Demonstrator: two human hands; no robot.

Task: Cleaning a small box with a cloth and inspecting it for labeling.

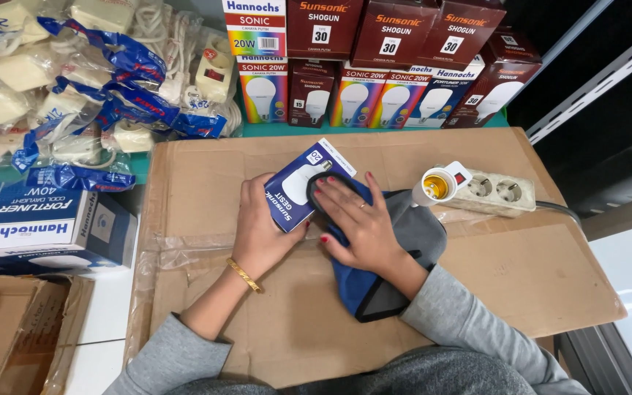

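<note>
My left hand (261,227) grips a small blue and white light bulb box (303,183) lying on a flattened cardboard sheet (521,271). My right hand (356,219) presses flat on a blue and grey cloth (404,234) that overlaps the box's right side; its fingers are spread over the cloth. A gold bangle circles my left wrist. Both sleeves are grey.
A cream power strip (488,192) with a lamp socket plugged in lies right of my hands. Stacked bulb boxes, dark red and white (374,66), line the back. Bagged plugs and cables (74,80) pile up at the left, above blue boxes (45,227) and an open carton (16,329).
</note>
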